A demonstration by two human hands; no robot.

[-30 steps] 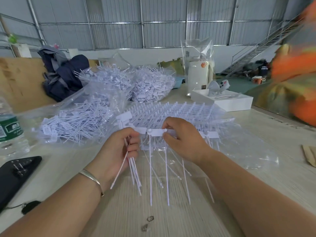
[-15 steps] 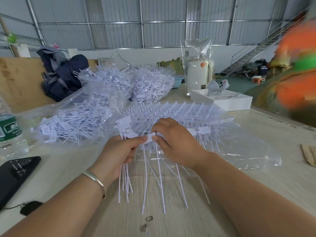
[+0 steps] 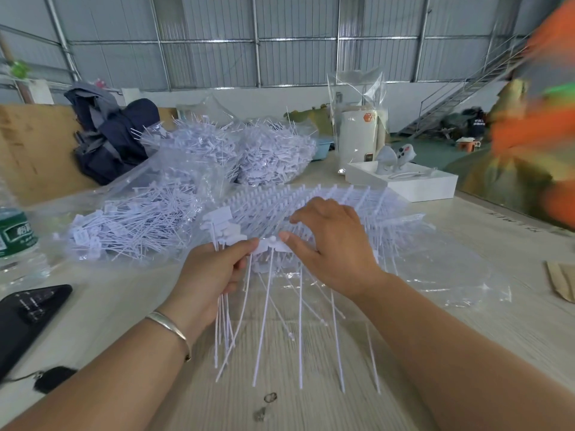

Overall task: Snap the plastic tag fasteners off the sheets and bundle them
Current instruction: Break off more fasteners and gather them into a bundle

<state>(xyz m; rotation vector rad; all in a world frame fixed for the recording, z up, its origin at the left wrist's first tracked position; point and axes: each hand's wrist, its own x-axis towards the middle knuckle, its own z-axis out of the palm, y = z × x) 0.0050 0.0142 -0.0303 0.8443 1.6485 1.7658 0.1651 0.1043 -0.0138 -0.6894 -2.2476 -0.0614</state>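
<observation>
A pale wood-grain counter (image 3: 466, 306) carries everything, and the work sits close to its near edge where both arms can reach it. Behind lie clear bags of loose tag fasteners (image 3: 133, 225), probably finished stock pushed aside. A fanned stack of fastener sheets (image 3: 311, 197) rests on clear plastic film (image 3: 451, 275) in the middle, strap tails pointing toward the person so single pieces can be pulled forward. A water bottle (image 3: 17, 241) and a black device (image 3: 28, 312) stand at the far left, out of the way.

The left hand (image 3: 211, 272) is curled round a bundle of snapped-off fasteners (image 3: 222, 231), heads up and tails hanging, with the thumb pinching one more tag head. The right hand (image 3: 333, 244) has its thumb on that same fastener (image 3: 269, 244), its fingers loosely bent over the sheets; it seems to be feeding the piece across into the bundle.
</observation>
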